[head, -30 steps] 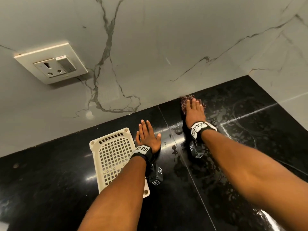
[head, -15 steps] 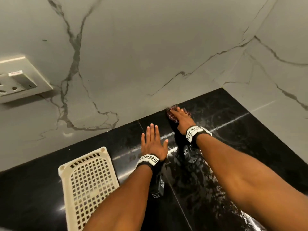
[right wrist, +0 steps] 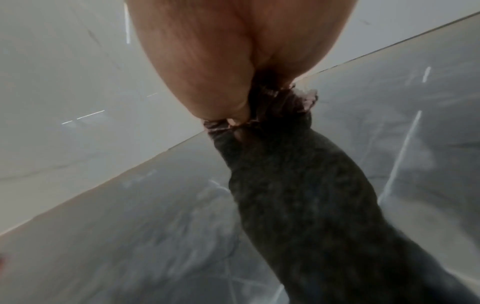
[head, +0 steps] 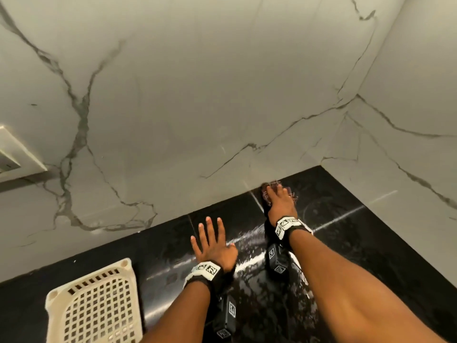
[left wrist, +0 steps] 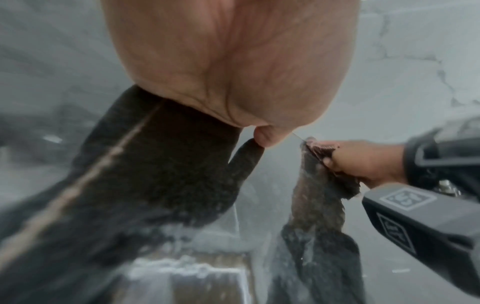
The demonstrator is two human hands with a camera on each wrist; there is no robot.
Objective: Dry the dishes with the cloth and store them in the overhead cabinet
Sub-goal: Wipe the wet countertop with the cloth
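The right hand (head: 280, 203) is pressing the cloth (head: 268, 194) flat against the black counter (head: 371, 243), close under the marble wall, and since a second ago it has been carried along that wall away from the cream basket (head: 94, 305) toward the corner. The left hand (head: 214, 246) is lying spread and flat on the counter, holding nothing, between the basket and the cloth, as it was a second ago. Streaks of water are shining on the counter beyond the basket, so the wiping is probably mopping up drips rather than drying a dish. The basket's mesh is showing nothing inside it, though its near end is cut off by the frame, so I cannot be sure. No dishes are showing, which suggests the storing is largely done.
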